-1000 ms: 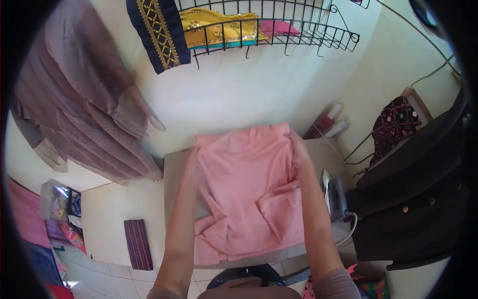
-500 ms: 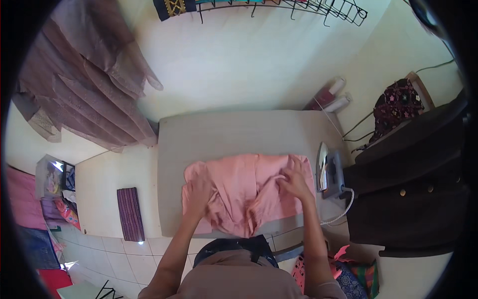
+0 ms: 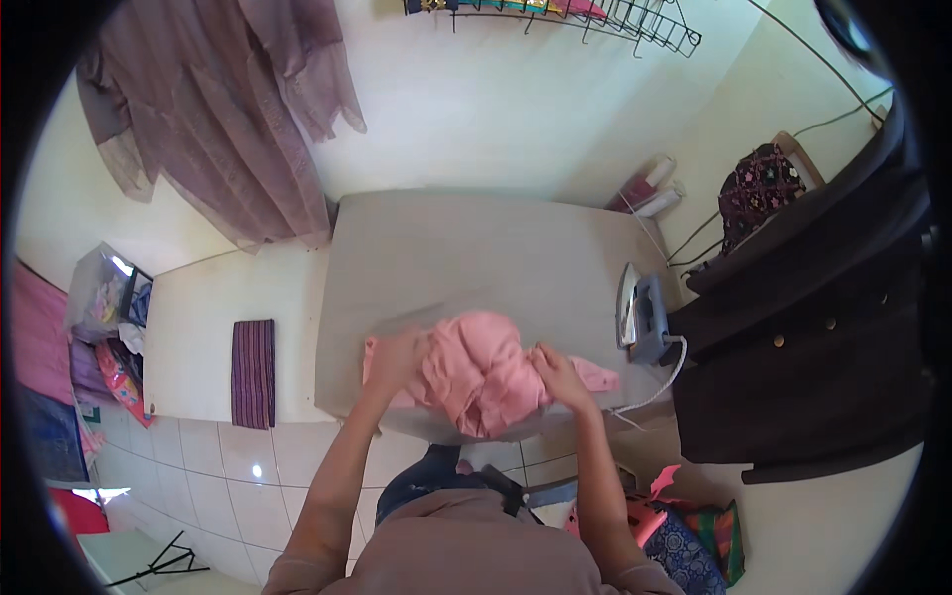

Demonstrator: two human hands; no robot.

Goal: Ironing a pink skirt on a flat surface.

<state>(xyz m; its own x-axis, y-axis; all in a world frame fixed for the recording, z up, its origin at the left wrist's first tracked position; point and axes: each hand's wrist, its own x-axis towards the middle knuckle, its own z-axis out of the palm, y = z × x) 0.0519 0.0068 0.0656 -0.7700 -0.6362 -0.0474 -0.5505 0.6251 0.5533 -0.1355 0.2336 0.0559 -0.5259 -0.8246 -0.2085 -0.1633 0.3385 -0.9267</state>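
Observation:
A pink garment (image 3: pixel 478 372) lies bunched at the near edge of a grey padded board (image 3: pixel 446 248), one narrow end of it stretching to the right. At the garment's left side is my left hand (image 3: pixel 399 365), smeared by motion, so its fingers cannot be made out. My right hand (image 3: pixel 558 376) grips the cloth on the right side, fingers closed on it. To the right of that hand a clothes iron (image 3: pixel 643 312) rests on the board, with its shiny soleplate facing left and a white cord trailing toward the near edge.
Left of the board, a striped purple folded cloth (image 3: pixel 253 374) lies on a white surface (image 3: pixel 188 347). Dark clothing (image 3: pixel 803 357) hangs at the right, and a sheer mauve garment (image 3: pixel 218 119) at the far left. A black wire rack (image 3: pixel 635 25) is on the wall.
The pink garment was spread fairly flat and is now gathered into a heap. My right hand has moved left and closed on the cloth. The view has shifted slightly.

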